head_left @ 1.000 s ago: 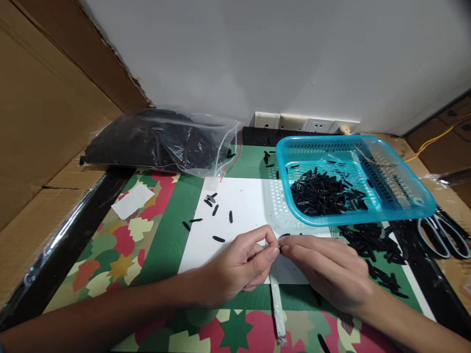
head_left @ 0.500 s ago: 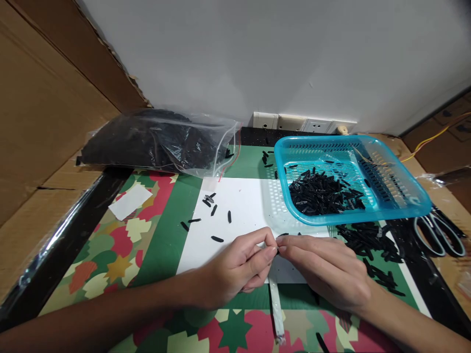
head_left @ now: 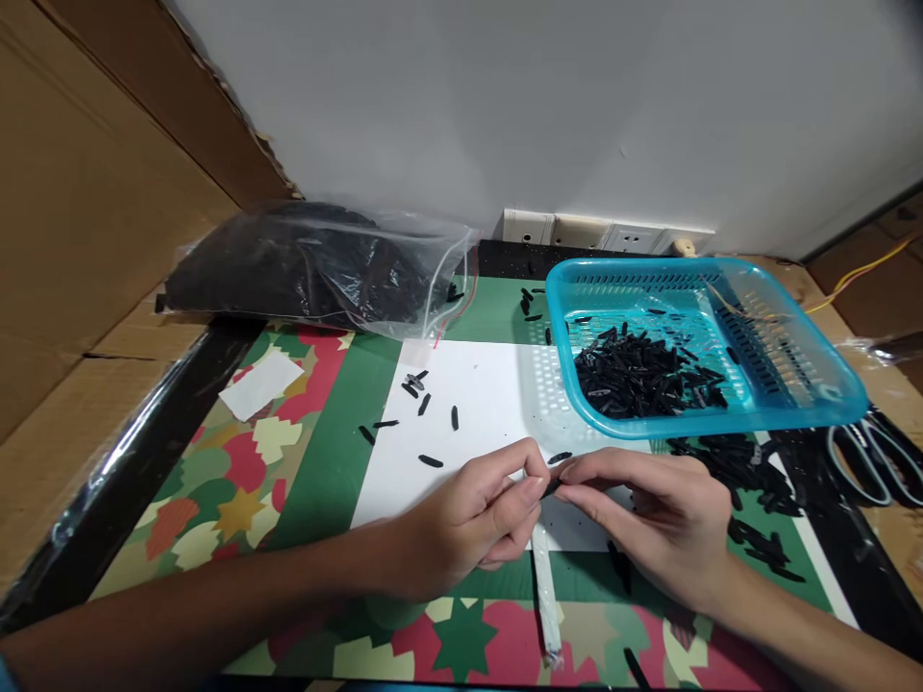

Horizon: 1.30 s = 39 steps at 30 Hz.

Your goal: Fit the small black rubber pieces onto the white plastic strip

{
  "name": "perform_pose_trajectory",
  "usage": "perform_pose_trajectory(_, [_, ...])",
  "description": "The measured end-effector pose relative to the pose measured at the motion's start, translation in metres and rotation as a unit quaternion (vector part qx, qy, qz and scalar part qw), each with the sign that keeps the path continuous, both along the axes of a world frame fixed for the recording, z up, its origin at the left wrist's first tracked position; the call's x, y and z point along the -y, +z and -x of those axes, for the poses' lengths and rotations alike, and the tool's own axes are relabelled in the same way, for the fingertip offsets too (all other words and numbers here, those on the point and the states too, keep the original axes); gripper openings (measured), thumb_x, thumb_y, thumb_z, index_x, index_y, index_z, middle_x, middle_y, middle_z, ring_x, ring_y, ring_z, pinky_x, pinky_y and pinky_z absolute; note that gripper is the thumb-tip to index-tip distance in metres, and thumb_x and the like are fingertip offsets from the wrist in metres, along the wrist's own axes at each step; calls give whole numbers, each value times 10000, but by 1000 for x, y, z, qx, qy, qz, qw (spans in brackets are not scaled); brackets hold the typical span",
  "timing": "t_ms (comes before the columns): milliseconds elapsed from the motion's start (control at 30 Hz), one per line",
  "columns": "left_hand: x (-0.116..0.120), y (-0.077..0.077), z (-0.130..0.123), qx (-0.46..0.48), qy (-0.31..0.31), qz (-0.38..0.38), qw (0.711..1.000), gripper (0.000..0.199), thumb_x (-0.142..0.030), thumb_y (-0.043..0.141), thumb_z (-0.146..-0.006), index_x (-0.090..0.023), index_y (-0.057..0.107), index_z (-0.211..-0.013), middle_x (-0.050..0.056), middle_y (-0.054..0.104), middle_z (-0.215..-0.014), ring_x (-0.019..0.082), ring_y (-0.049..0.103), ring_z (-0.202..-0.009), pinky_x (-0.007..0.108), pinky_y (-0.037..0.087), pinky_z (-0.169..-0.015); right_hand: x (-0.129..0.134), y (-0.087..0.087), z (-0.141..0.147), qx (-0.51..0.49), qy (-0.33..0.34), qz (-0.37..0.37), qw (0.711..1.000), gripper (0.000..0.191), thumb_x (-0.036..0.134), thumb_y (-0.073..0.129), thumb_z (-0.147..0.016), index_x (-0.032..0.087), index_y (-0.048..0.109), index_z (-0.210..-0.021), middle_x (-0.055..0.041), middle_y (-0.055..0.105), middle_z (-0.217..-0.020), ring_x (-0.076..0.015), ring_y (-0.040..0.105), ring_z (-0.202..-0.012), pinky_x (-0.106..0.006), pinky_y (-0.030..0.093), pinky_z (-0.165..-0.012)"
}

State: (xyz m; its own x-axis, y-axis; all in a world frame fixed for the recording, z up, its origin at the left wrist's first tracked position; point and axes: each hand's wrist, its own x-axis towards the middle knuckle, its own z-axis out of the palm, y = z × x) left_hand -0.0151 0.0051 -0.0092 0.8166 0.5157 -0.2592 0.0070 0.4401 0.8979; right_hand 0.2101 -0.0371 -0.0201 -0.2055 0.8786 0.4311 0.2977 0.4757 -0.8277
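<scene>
My left hand [head_left: 497, 505] and my right hand [head_left: 653, 509] meet over the white sheet [head_left: 497, 384], thumb and forefinger of each pinched. Between their fingertips is a small, thin black piece [head_left: 552, 487], partly covered by the fingers. Under the hands, a narrow white strip [head_left: 546, 596] runs toward the near edge; its upper end is hidden. Just beyond the fingertips lies another black piece [head_left: 561, 457]. More loose black pieces [head_left: 431, 461] are scattered on the sheet to the left.
A blue plastic basket [head_left: 721, 430] holding a heap of black pieces [head_left: 635, 375] stands at right. Piles of black pieces [head_left: 764, 471] and scissors [head_left: 869, 461] lie beside it. A zip bag full of black material [head_left: 310, 264] rests at back left, near a white paper scrap [head_left: 261, 384].
My right hand has turned and its fingers have opened out from lying flat, so the black piece between the fingertips shows more. The left hand keeps its pinch. The view has shifted slightly.
</scene>
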Motion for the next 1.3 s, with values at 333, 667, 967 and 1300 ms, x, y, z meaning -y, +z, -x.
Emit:
perform_pose_trajectory(333, [0, 1, 2, -8, -13, 0, 1000, 298, -467, 459, -1143, -220, 458, -976, -107, 427, -608, 72, 320, -510, 187, 254, -486, 0, 2, 2, -19, -2, 4, 1000, 144, 98, 819, -932, 202, 770, -1018, -5, 825, -875, -139, 793, -746, -196, 634, -710])
perform_pose_trajectory(667, [0, 6, -1, 0, -3, 34, 999, 333, -504, 504, -1114, -233, 419, -939, -118, 381, -612, 72, 258, -498, 192, 208, -462, 2, 0, 3, -6, 13, -23, 1000, 183, 45, 755, -956, 182, 754, -1077, -48, 818, -908, -167, 801, -786, -229, 660, -732])
perform_pose_trajectory(967, [-2, 8, 0, -19, -24, 19, 999, 332, -488, 473, -1126, -235, 404, -922, -115, 367, -593, 77, 259, -514, 215, 196, -491, 4, -2, -1, 50, 45, -95, 993, 269, -40, 641, -980, 134, 725, -1167, -121, 815, -1012, -190, 813, -918, -260, 662, -826])
perform_pose_trajectory(1300, [0, 7, -2, -25, -12, 25, 999, 317, -479, 504, -1108, -229, 429, -928, -121, 354, -570, 77, 251, -506, 219, 197, -497, 1, -3, 2, 65, 69, -5, 996, 152, 74, 569, -1068, 197, 655, -1090, -41, 723, -909, -150, 676, -777, -249, 552, -707])
